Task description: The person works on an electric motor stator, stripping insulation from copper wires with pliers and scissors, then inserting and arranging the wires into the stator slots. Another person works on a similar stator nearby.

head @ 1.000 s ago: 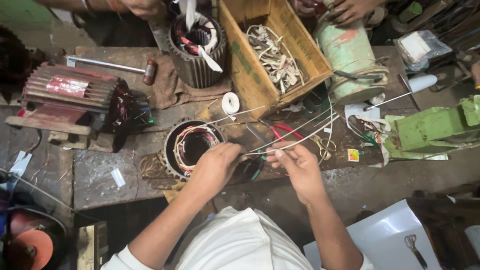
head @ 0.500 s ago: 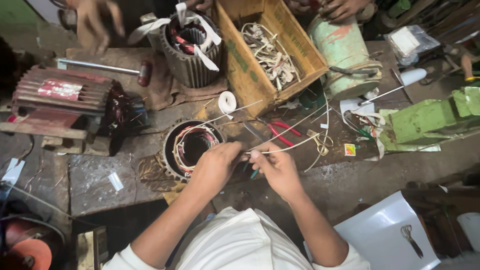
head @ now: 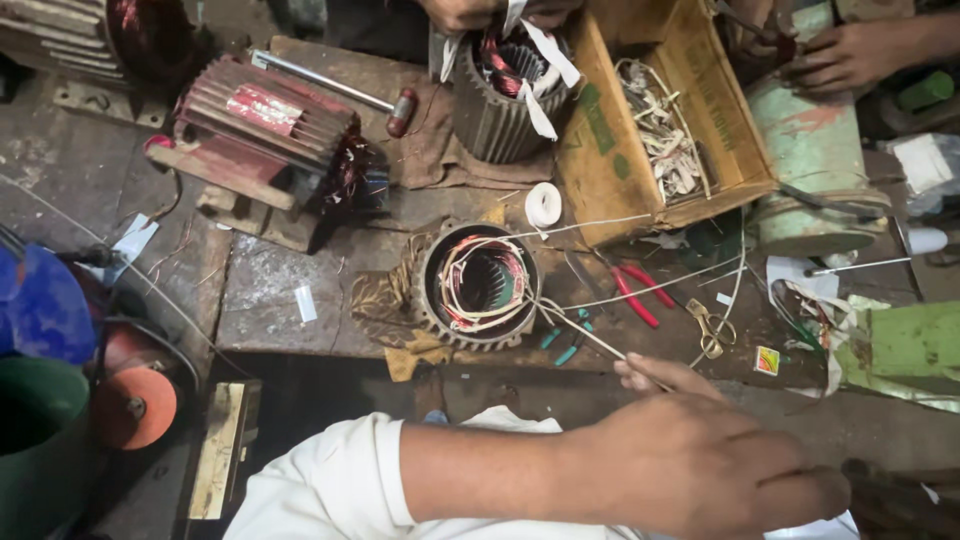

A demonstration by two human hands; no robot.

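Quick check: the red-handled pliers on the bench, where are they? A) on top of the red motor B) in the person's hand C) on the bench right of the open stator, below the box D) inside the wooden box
C: the red-handled pliers lie flat on the bench, right of the open stator and just below the wooden box.

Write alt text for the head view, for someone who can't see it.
A person's left hand reaches across the body while the right hand pinches a white sleeved wire running from an open motor stator on a cluttered workbench. Red-handled pliers, a wooden box and other motors surround it.
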